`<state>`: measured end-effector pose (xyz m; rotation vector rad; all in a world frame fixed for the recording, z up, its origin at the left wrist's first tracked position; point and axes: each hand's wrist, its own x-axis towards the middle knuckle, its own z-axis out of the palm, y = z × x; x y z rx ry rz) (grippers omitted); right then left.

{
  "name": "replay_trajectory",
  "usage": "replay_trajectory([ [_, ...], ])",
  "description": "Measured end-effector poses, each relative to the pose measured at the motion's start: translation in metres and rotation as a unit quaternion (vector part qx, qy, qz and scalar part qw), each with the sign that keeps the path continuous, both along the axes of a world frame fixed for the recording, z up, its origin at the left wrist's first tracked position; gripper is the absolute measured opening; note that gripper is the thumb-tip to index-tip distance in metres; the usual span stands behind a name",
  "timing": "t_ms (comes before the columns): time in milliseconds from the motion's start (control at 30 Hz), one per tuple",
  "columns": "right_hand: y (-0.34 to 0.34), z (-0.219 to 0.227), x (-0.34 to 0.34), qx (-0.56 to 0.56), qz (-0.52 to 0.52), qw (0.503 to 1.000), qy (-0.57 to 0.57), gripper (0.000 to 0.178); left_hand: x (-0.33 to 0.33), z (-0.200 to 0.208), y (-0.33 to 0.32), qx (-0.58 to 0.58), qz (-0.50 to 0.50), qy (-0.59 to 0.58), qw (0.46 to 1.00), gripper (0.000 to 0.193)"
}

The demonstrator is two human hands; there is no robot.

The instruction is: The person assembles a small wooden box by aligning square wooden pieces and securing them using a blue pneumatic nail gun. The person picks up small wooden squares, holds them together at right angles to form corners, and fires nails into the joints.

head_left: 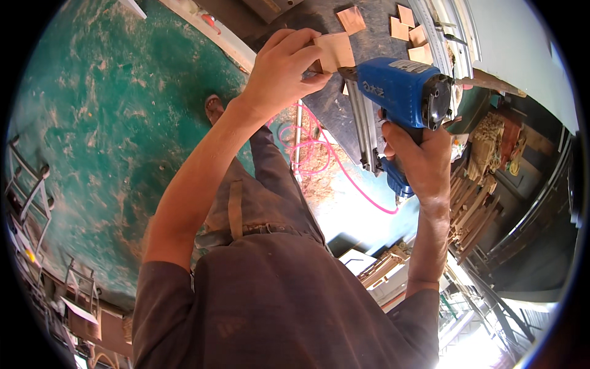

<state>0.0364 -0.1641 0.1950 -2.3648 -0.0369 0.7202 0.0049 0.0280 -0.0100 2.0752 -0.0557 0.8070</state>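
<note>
My left hand (286,71) pinches a small square wooden block (335,52) by its left side, fingers on top and thumb below. In my right hand (421,157) is a blue pneumatic nail gun (393,89), gripped by its handle. The gun's nose points left and meets the block's right edge or sits just beside it; I cannot tell which. Its metal magazine (364,126) slants down toward me. A pink air hose (362,190) runs to the base of the handle.
Several loose wooden squares (399,29) lie on the dark worktable (316,15) beyond the gun. A metal rail (433,37) borders the table's right side. Stacked wood strips (476,209) stand at right. Sawdust covers the green floor (123,123), and hose coils hang near my legs.
</note>
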Motion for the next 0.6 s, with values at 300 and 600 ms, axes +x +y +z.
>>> replay_trajectory([
  [300, 0.007, 0.006, 0.004, -0.030, 0.008, 0.999, 0.007, 0.019, 0.001, -0.001, 0.001, -0.004, -0.001, -0.009, 1.000, 0.037],
  [600, 0.011, 0.007, 0.007, -0.048, 0.020, 0.999, 0.008, 0.027, 0.001, -0.004, 0.002, 0.003, 0.001, -0.017, 1.000, 0.035],
])
